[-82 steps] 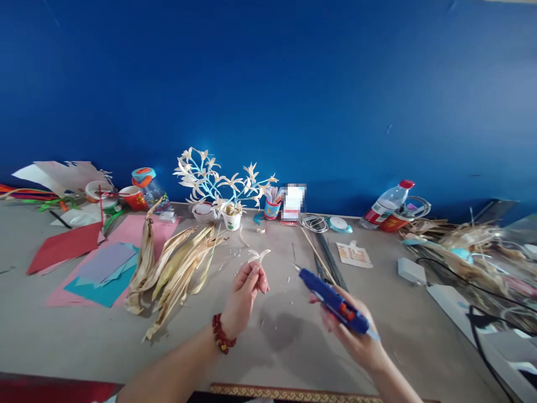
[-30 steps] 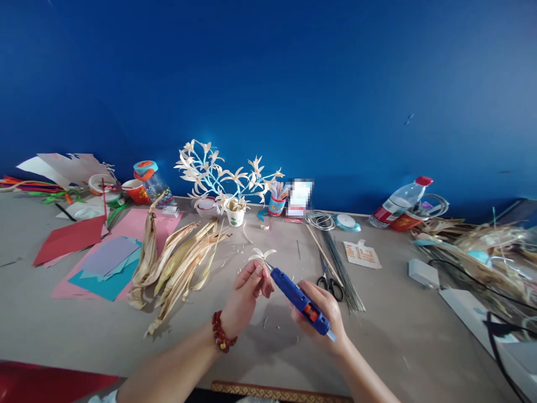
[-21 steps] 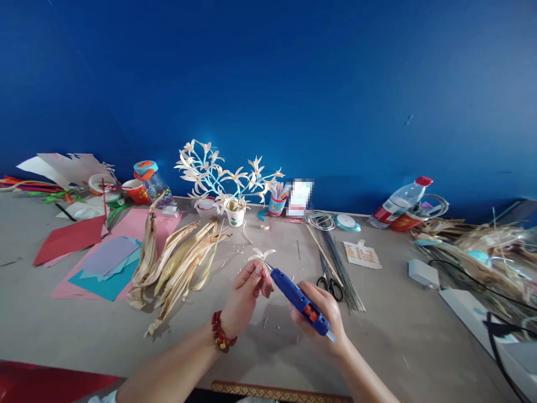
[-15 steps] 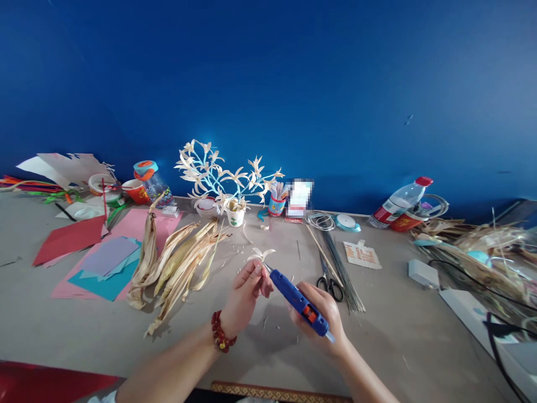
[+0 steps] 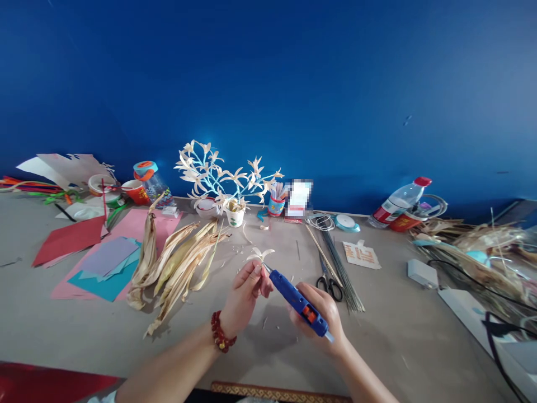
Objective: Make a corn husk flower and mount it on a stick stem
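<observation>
My left hand (image 5: 247,285), with a red bead bracelet at the wrist, pinches a small cream husk flower (image 5: 263,255) by its base, petals pointing up. My right hand (image 5: 321,313) is wrapped round a blue glue gun (image 5: 296,296). The gun's metal nozzle meets the flower's base at my left fingertips; whether it touches cannot be made out. A clear glue stick pokes from the gun's rear. Behind the hands, a white cup (image 5: 235,215) holds a branching arrangement (image 5: 226,179) of similar cream flowers on pale blue stems.
Dried corn husks (image 5: 180,268) and coloured paper (image 5: 104,274) lie on the left. Black-handled scissors (image 5: 329,285) and thin wires (image 5: 342,268) lie right of centre. Farther right are a plastic bottle (image 5: 400,201), a white box (image 5: 422,274) and a black cable. A blue wall stands behind the table.
</observation>
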The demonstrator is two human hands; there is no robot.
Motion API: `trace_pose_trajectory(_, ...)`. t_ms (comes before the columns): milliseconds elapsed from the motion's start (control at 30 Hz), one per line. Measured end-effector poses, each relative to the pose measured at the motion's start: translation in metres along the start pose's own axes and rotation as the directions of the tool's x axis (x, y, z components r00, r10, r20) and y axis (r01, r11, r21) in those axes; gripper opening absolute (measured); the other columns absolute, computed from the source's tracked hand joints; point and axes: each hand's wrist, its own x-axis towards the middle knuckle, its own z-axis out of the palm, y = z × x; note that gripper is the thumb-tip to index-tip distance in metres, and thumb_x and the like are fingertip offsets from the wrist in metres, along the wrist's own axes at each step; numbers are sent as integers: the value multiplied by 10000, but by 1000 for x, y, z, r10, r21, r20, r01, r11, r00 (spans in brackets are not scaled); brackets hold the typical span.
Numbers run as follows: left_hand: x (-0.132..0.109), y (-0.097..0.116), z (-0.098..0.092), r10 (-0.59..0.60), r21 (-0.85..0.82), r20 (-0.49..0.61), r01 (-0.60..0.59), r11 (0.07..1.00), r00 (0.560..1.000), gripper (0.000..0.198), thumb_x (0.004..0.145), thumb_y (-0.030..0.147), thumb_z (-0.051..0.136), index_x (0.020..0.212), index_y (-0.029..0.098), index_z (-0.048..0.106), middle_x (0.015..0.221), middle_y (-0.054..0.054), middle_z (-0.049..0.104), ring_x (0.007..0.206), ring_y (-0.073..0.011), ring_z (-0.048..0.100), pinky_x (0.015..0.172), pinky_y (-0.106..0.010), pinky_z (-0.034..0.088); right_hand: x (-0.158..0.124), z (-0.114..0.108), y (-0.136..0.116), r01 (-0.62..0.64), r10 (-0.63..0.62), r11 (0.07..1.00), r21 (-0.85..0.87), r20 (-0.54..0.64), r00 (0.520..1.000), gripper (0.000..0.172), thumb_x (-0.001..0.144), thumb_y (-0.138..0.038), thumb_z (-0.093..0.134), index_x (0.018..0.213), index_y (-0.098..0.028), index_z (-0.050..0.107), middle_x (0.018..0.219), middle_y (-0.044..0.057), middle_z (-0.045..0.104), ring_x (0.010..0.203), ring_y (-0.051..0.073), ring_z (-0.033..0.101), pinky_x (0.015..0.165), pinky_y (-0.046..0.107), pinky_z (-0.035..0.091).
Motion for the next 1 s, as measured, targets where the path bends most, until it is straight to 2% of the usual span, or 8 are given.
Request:
trace_pose_trajectory(233, 1, -1, 0, 5, -19, -27, -5, 1000, 1000, 269, 836, 399, 717, 778, 180, 573, 612, 35, 527, 569, -101, 486, 607, -252, 402, 0, 0, 0, 25, -25, 1000, -19, 0, 1000, 175, 813, -239, 488, 691, -247, 362, 577, -32, 466, 473, 133, 442, 482, 244, 324)
trace_pose_trajectory(467, 0, 2, 2, -16, 10, -98, 17, 1000, 995, 228, 806, 360, 737, 800, 191, 584, 663, 39, 544, 573, -89, 473, 621, -240, 390, -1, 1, -1, 65, -66, 998, 14, 29, 997, 130, 796, -204, 505, 727, -243, 402, 596, -38, 465, 481, 129, 431, 501, 248, 322)
trace_pose_trajectory(667, -1, 5, 4, 10, 56, 11, -11, 998, 1000, 268, 893, 383, 642, 726, 187, 568, 583, 33, 471, 602, -122, 464, 653, -265, 386, -5, -4, 0, 25, -24, 999, 34, -43, 999, 33, 822, -208, 512, 845, -229, 503, 694, -3, 544, 560, 149, 506, 554, 253, 385)
trace_pose_trajectory(800, -1, 6, 3, 13, 50, 16, -13, 999, 1000, 262, 915, 365, 623, 741, 180, 560, 595, 34, 467, 617, -120, 453, 663, -267, 382, -8, -24, 12, -28, 12, 988, -150, -109, 994, 74, 824, -231, 526, 895, -215, 543, 760, 29, 597, 624, 171, 572, 589, 261, 416)
trace_pose_trajectory(867, -1, 7, 2, 1, 14, 36, -2, 1000, 999, 252, 927, 373, 608, 771, 179, 561, 584, 43, 453, 593, -115, 425, 659, -275, 381, -11, -42, 25, -154, 113, 932, -329, -140, 984, 92, 833, -252, 540, 912, -214, 568, 806, 37, 630, 637, 176, 597, 584, 261, 408)
trace_pose_trajectory(900, 0, 8, 3, 0, 0, 48, 0, 1000, 999, 254, 926, 370, 609, 769, 179, 554, 579, 46, 448, 581, -112, 412, 654, -276, 379, -13, -52, 35, -250, 193, 869, -426, -174, 966, 98, 844, -259, 541, 922, -215, 581, 836, 38, 646, 634, 175, 606, 569, 260, 392)
trace_pose_trajectory(933, -1, 8, 3, 2, -10, 60, -1, 1000, 998, 254, 926, 364, 611, 764, 179, 549, 576, 48, 446, 572, -109, 401, 652, -277, 377, -17, -63, 45, -338, 269, 789, -513, -206, 941, 111, 849, -266, 546, 936, -215, 593, 876, 42, 661, 628, 172, 613, 548, 260, 371)
trace_pose_trajectory(1000, -1, 9, 5, 4, -16, 76, -3, 1000, 997, 256, 924, 346, 614, 747, 178, 540, 573, 47, 448, 566, -107, 393, 652, -280, 374, -25, -84, 69, -499, 416, 579, -645, -292, 861, 146, 839, -272, 572, 968, -217, 608, 984, 54, 678, 645, 177, 631, 512, 261, 319)
